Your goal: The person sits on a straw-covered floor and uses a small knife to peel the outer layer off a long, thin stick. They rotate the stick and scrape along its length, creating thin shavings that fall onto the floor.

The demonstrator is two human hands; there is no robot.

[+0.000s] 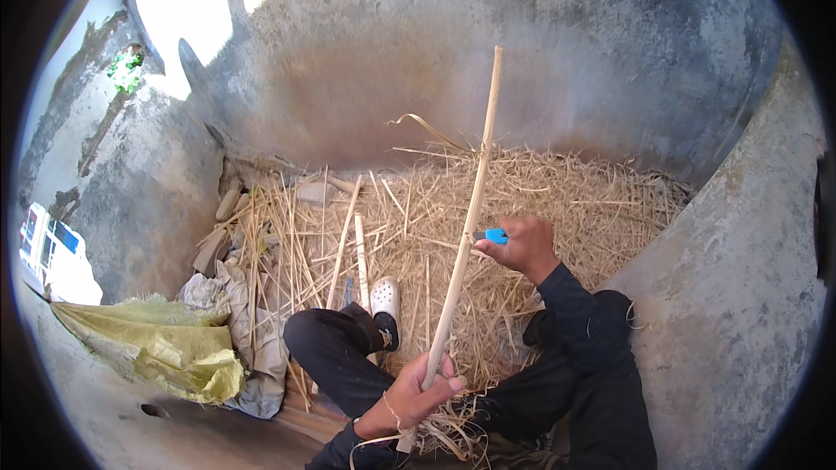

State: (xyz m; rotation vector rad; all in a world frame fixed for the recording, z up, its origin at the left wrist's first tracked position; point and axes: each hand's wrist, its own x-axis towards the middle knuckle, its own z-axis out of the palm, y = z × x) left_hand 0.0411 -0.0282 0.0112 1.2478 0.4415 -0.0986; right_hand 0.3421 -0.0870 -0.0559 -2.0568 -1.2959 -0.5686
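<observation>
A long, pale stick slants up and away from me, its far end raised in front of the wall. My left hand is closed round its lower end, near my lap. In my closed right hand is a small knife with a blue handle. Its short blade meets the right side of the stick at about mid-length. A thin curled strip sticks out to the left from the upper part of the stick. More shavings lie in my lap below the left hand.
Dry shavings cover the ground ahead. Several loose sticks lie to the left, beside stones. A yellowish sack and a grey cloth lie at the left. Concrete walls stand around me. My white clog rests among the shavings.
</observation>
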